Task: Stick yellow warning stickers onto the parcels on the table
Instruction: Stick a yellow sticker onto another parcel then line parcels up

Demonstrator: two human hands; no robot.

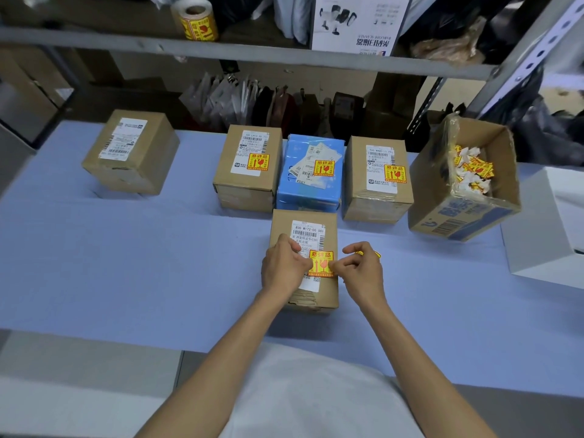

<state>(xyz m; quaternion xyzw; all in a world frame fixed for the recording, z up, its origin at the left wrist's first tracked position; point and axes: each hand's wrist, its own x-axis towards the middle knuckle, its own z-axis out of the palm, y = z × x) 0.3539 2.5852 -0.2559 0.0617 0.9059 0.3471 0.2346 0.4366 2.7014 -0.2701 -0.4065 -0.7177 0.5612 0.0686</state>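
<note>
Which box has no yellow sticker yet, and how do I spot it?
Look at the blue table. At its far left, apart from the row of parcels, sits a lone brown box. Its white label carries no yellow sticker, unlike every other parcel.

Below the grey metal shelf [252,55] sits a row of bags [227,99]; on it stands a white printed carton [357,23], with black bags [448,20] beside.

Five parcels [131,153] [227,172] [303,191] [357,184] [284,226], four applied stickers [258,162] [324,168] [395,174] [321,263], one sticker roll [196,20]
</note>
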